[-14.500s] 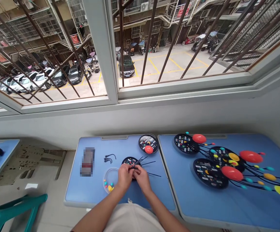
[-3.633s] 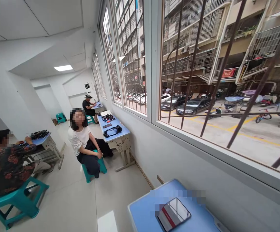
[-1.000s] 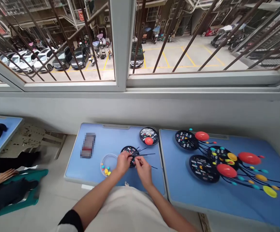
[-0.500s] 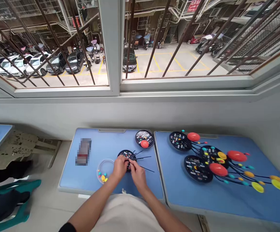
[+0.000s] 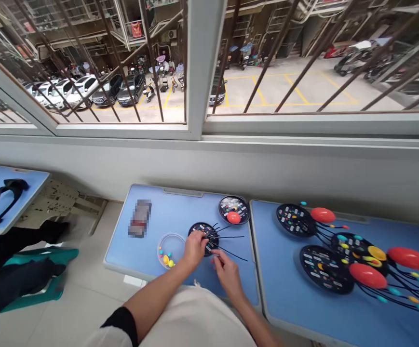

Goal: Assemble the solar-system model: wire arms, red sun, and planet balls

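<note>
On the left blue table lies a round black disc (image 5: 199, 227) printed with small coloured pictures and labels. Several thin black rods (image 5: 231, 237) fan out from its middle toward the right. My left hand (image 5: 194, 250) is closed over the disc's front, its fingertips pinching the rods where they come together. Just right of the disc, my right hand (image 5: 227, 270) has its thumb and fingers pressed together beside the lowest rod; whatever is between them is too small to name. Left of my left hand, a clear round tray (image 5: 161, 241) contains several small coloured balls (image 5: 168, 261).
Behind, another black disc (image 5: 227, 205) carries a red half-ball (image 5: 234, 218). A blurred-out object (image 5: 140, 219) lies at left. On the right table (image 5: 285, 299) are several discs with rods and coloured balls. A person's legs and a green stool (image 5: 64, 262) are at far left.
My head view has swung left, so the tables appear further right. My right hand has drawn away from my left, back toward me; my left hand stays at the rods.
</note>
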Available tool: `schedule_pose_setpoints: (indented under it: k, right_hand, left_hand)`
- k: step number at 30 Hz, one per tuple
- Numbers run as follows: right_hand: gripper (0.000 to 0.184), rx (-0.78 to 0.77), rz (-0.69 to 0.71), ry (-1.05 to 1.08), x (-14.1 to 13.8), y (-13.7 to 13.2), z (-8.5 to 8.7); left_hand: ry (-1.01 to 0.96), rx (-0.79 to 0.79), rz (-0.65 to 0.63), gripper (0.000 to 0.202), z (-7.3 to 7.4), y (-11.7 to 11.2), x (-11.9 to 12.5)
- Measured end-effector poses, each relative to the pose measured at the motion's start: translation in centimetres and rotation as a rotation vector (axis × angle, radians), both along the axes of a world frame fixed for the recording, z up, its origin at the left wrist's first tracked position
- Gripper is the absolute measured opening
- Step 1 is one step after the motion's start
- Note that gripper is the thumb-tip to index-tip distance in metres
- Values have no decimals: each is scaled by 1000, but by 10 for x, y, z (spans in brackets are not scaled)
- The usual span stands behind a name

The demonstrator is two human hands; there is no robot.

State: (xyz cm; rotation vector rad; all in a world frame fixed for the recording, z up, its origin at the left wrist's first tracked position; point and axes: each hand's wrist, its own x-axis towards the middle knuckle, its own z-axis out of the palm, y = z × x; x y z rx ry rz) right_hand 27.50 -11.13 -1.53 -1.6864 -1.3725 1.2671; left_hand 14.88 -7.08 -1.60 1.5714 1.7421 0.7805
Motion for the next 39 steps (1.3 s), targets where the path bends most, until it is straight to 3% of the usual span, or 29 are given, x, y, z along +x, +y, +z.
schedule_pose_setpoints:
  k: [5, 7, 10, 14, 20, 30, 34, 39]
  right_hand:
    - [25, -160, -51, 79, 9, -9, -13]
    - [26, -253, -73, 125, 9, -11, -21]
    - [25, -397, -112, 183, 4, -12, -31]
    - [21, -501, -185, 219, -6, -4, -38]
    - [28, -530, -317, 253, -18, 13, -42]
    - [29, -511, -400, 274, -16, 24, -49]
    - [25, -470, -400, 280, -12, 25, -47]
    - [17, -414, -388, 293, 0, 10, -38]
  left_hand:
    - [-77, -26, 71, 34, 6, -12, -9]
    - [-108, -49, 130, 32, 9, -27, -22]
    - [-144, -100, 268, 17, 13, -56, -51]
    - [-196, -195, 506, 20, 12, -90, -89]
    - [-341, -338, 729, 27, 2, -101, -105]
    - [-442, -362, 713, 38, -9, -81, -93]
    - [-360, -315, 691, 35, -8, -77, -97]
    - [-174, -208, 650, 23, 5, -73, -114]
